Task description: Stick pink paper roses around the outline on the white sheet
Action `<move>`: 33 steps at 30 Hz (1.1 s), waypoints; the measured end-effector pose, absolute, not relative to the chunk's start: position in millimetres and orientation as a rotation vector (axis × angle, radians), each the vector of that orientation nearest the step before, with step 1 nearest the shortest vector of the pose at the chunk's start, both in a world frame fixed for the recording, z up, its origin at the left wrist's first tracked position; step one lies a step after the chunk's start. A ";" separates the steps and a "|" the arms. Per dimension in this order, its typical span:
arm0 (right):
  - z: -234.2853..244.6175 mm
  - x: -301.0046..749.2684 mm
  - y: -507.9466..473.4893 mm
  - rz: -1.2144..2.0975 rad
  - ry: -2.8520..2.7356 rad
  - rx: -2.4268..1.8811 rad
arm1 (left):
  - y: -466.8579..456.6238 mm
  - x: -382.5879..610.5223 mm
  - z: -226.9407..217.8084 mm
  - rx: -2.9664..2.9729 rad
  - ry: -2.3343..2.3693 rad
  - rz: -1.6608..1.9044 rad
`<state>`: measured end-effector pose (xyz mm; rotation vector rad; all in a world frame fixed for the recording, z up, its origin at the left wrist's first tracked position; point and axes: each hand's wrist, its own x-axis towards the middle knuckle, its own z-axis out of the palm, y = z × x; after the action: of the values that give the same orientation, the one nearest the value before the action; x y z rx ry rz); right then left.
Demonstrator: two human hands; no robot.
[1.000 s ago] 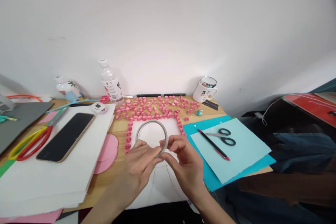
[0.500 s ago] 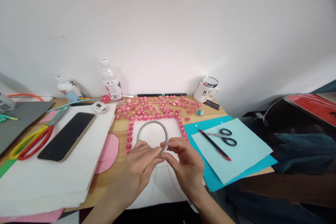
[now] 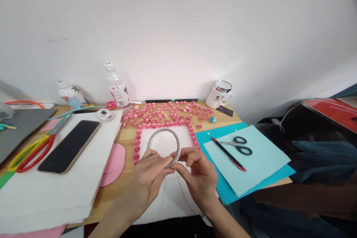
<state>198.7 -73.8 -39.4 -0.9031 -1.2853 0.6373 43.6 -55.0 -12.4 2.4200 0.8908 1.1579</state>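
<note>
A thin grey roll of tape (image 3: 163,130), nearly used down to a ring, stands upright over the white sheet (image 3: 170,200). My left hand (image 3: 152,173) is closed on its lower left part, with thumb and fingers on the rim. Thumb and forefinger of my right hand (image 3: 199,174) pinch the roll's lower right edge; whether a loose tape end is between them I cannot tell. Pink rolled paper roses (image 3: 136,149) line the top and sides of the sheet, which bears faint pencil lines. More loose paper roses (image 3: 164,113) lie scattered behind it.
To the left are a phone (image 3: 69,147), yellow-and-red-handled scissors (image 3: 36,152), pink paper circles (image 3: 115,163) and a plastic bottle (image 3: 117,89). On the right, black scissors (image 3: 237,145) and a pen (image 3: 228,154) rest on blue paper (image 3: 262,171). A mug (image 3: 219,96) stands at the back.
The roll of tape has shifted very slightly to the right in view, still held by both hands. The view itself has moved a little; the things on the table stay put.
</note>
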 end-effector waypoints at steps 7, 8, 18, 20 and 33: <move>-42.1 211.0 -69.2 0.600 -1.470 -0.935 | -53.3 44.0 -10.8 2.347 0.884 1.141; -42.2 213.5 -68.1 0.575 -1.498 -0.943 | -53.2 44.2 -9.7 2.352 0.877 1.130; -19.4 226.1 -68.0 0.454 -1.906 -1.231 | -48.8 45.8 -18.2 2.386 1.100 1.017; -16.3 228.8 -73.4 0.383 -1.951 -1.214 | -47.1 46.2 -20.2 2.294 1.221 1.015; -19.4 248.6 -96.9 0.290 -1.802 -1.171 | -50.4 54.5 -5.9 1.946 1.155 1.011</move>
<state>248.6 -96.9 -19.4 -1.1711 -1.8018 0.2903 54.5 -50.4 -5.9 1.9461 1.1546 1.0111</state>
